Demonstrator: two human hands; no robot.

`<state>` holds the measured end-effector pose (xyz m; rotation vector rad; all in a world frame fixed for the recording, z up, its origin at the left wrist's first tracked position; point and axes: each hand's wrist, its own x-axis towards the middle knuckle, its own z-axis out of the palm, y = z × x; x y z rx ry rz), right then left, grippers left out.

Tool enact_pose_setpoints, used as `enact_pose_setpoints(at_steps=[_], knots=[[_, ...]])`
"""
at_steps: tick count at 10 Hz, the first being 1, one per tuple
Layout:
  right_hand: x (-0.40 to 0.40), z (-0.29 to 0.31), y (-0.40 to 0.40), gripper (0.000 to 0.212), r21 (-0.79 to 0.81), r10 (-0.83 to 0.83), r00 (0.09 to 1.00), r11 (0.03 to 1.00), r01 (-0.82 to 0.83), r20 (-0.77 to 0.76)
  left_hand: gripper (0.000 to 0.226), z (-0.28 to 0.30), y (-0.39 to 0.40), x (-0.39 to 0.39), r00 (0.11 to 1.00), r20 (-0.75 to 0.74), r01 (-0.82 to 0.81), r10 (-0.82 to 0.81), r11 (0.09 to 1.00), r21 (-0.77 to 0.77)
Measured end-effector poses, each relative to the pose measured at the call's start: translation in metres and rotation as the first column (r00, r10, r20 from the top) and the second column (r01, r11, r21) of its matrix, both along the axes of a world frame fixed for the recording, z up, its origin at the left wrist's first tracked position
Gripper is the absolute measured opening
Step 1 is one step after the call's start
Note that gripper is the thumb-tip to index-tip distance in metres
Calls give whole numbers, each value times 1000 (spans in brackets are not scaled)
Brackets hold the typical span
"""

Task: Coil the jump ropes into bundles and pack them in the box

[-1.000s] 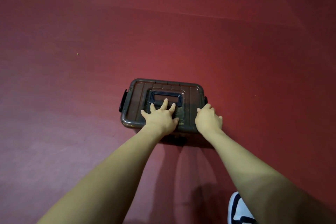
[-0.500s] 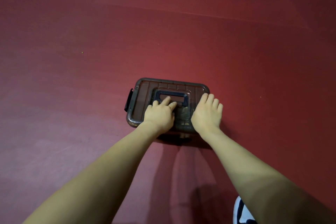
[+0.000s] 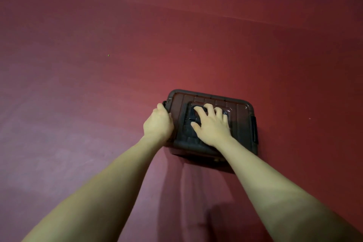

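A dull red floor (image 3: 98,104) runs off in every direction, and the dark translucent box (image 3: 241,122) sits on it with its lid (image 3: 238,113) already down. Half a second back both hands lay on the near part of the lid; now the left hand (image 3: 158,124) has slid off to the box's left end, fingers curled over the edge where the left latch (image 3: 164,102) shows. The right hand (image 3: 212,124) has crossed to the middle and lies spread and flat over the black handle (image 3: 194,113), pressing rather than gripping. I take it the ropes are inside, though I can't see them through the plastic, and she's snapping the fasteners shut. The right latch (image 3: 254,129) hangs untouched at the far end, with bare floor beside it, so that side is easy to reach next.
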<state>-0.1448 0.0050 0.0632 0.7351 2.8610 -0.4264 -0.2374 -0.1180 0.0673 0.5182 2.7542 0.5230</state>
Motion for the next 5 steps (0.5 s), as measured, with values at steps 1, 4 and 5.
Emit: enact_pose_setpoints(at_steps=[1,4,5], knots=[[3,-7,-3,49,7,-19,1000,1000,19,1,38,-2,0,4,991,-119,48,-62,992,-120],[5,-5,-10,48,-33,-50,998,998,49,-30,42,4,2,7,969,-178,122,-173,957,-264],[2,3,-6,40,-113,-94,988,990,80,-121,46,8,4,10,979,-152,100,-135,971,-217]])
